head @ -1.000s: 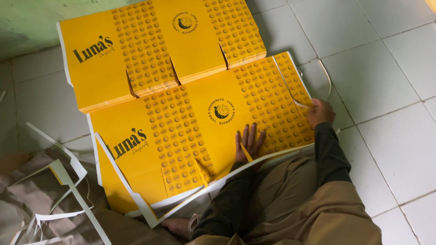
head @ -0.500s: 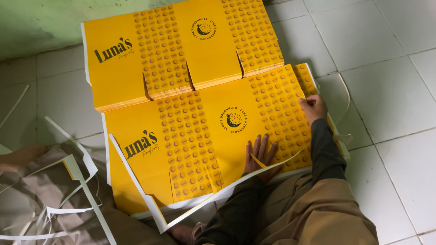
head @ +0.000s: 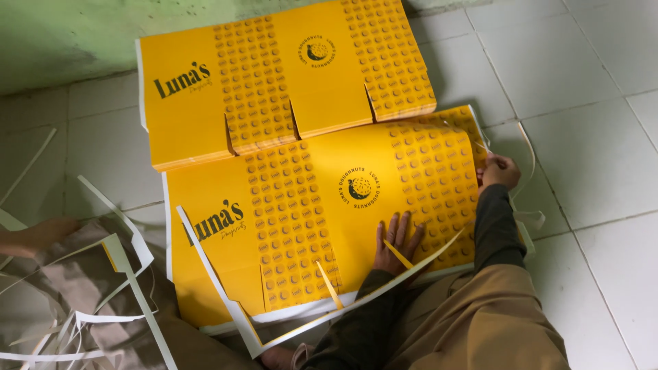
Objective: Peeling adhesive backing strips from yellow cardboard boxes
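With our left hand (head: 396, 241) flat and open on the yellow sheet (head: 322, 205) on the floor (head: 596, 164) and our right hand (head: 499, 171) pinching its white trim (head: 531, 154), a crooked pull could tear into the print.

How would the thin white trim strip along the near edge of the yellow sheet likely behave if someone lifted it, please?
The trim strip looks narrow and already bends, so it would probably flop. It seems light, likely easy to tear. The left hand lies flat on the yellow sheet.

One head-worn camera looks steeply down from above. It sits fairly near the tiled floor (head: 582, 157). The wall's foot edges the top.
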